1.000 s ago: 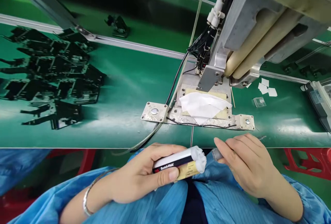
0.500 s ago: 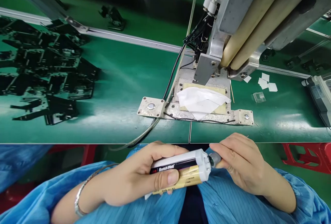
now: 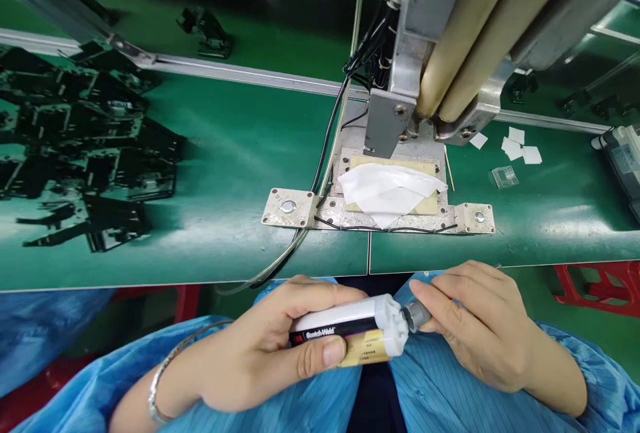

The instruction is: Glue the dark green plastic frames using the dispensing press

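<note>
My left hand (image 3: pixel 260 353) is wrapped round a twin-barrel adhesive cartridge (image 3: pixel 350 334), white and tan with a black Scotch-Weld label, held level over my lap in blue sleeves. My right hand (image 3: pixel 475 326) pinches a small grey nozzle (image 3: pixel 416 316) that sits against the cartridge's white front end. A metal bracelet (image 3: pixel 160 386) circles my left wrist. Both hands hover just below the front edge of the green table (image 3: pixel 225 173).
A metal fixture plate (image 3: pixel 290 208) carrying a white cloth (image 3: pixel 387 189) lies on the table under a machine head (image 3: pixel 450 39) with cables. Black plastic parts (image 3: pixel 95 146) pile at the left. Small white squares (image 3: pixel 520 149) and a grey device (image 3: pixel 623 159) lie at the right.
My right hand has brought the grey nozzle from apart up against the cartridge's front end. The cartridge has stayed level in my left hand.
</note>
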`<action>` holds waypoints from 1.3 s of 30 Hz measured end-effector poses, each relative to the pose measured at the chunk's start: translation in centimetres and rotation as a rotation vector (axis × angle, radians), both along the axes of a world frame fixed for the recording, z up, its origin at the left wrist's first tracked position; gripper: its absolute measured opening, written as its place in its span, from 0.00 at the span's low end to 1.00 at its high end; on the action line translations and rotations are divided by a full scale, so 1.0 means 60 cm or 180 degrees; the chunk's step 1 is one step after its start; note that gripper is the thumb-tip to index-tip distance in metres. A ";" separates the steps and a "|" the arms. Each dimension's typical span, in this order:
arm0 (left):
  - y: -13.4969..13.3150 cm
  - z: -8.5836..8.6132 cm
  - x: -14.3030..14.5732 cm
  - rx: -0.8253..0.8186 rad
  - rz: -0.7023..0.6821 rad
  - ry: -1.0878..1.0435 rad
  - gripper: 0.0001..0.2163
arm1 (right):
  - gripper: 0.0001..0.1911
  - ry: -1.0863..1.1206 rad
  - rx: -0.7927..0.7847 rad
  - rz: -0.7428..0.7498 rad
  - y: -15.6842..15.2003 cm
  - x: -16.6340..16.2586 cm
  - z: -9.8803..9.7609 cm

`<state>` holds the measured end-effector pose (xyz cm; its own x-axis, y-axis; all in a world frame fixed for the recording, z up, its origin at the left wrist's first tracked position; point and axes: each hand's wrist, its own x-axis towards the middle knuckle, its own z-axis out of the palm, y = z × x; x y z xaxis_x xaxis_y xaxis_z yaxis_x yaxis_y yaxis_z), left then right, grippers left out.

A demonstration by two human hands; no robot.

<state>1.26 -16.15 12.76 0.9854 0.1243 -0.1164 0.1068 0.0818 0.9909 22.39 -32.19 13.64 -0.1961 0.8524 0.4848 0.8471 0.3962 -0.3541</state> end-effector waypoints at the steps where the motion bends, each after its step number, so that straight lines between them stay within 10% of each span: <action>1: 0.001 -0.002 -0.002 0.0203 0.0047 -0.0081 0.12 | 0.11 -0.0110 0.0017 -0.0008 -0.001 -0.001 0.004; 13: 0.004 -0.018 -0.020 0.0819 0.0101 -0.0202 0.14 | 0.13 -0.0663 0.0241 -0.0042 -0.010 -0.007 0.026; 24: -0.010 -0.036 -0.014 -0.2193 -0.0120 0.0886 0.19 | 0.20 -0.0417 -0.0086 0.0074 -0.004 0.015 0.055; 29: -0.021 -0.033 -0.016 -0.2222 0.0237 0.1055 0.21 | 0.15 -0.0434 -0.0265 -0.0211 -0.020 -0.009 0.059; 34: -0.007 -0.031 -0.010 -0.2048 -0.0350 0.0923 0.19 | 0.13 -0.0519 -0.0172 -0.0476 -0.026 -0.025 0.058; 39: -0.001 -0.039 -0.020 -0.1857 -0.0359 0.0893 0.18 | 0.10 -0.0957 0.0074 0.0165 -0.020 -0.012 0.059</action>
